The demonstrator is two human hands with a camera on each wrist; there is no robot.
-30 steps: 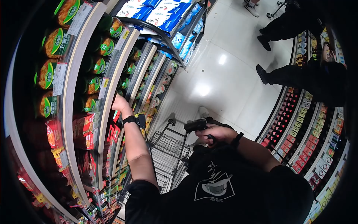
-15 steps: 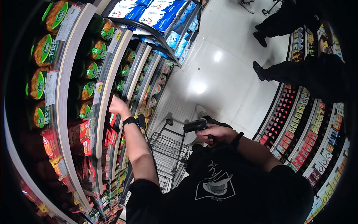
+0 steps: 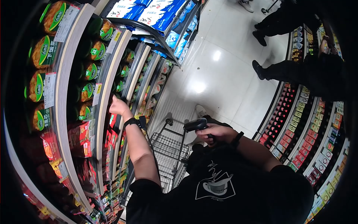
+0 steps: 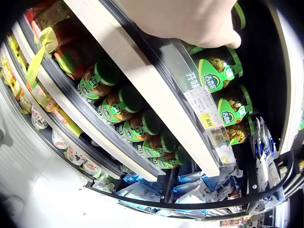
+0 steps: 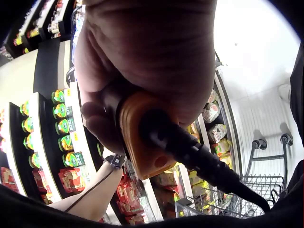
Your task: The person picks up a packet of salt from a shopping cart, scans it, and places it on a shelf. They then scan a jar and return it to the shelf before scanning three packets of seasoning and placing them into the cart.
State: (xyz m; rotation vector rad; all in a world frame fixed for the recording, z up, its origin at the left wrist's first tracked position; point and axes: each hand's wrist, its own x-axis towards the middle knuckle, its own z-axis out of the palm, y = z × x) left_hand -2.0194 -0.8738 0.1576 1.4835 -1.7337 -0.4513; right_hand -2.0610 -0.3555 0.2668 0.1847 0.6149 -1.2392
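My left hand (image 3: 120, 107) reaches into the shelf on the left, at the row of green-lidded jars of pickled vegetables. In the left wrist view, the left hand (image 4: 194, 21) lies over the shelf edge with its thumb close above a jar (image 4: 216, 71). Its fingers are hidden, and I cannot tell whether they hold a jar. In front of my body, my right hand (image 3: 218, 133) grips a black barcode scanner (image 3: 195, 125) by the handle. In the right wrist view, the scanner's orange handle end (image 5: 142, 135) sticks out of the fist, with a black cable (image 5: 204, 161) running from it.
A wire shopping cart (image 3: 167, 149) stands beside the shelf. Blue and white bags (image 3: 162, 15) lie on a rack at the far end. Two people in dark trousers (image 3: 287, 69) stand by the right shelf. Red packets (image 3: 85, 138) fill the shelves below the jars.
The shelves shift slightly left and down in the head view, and my left hand shifts a little left. My right hand keeps hold of the scanner in nearly the same place.
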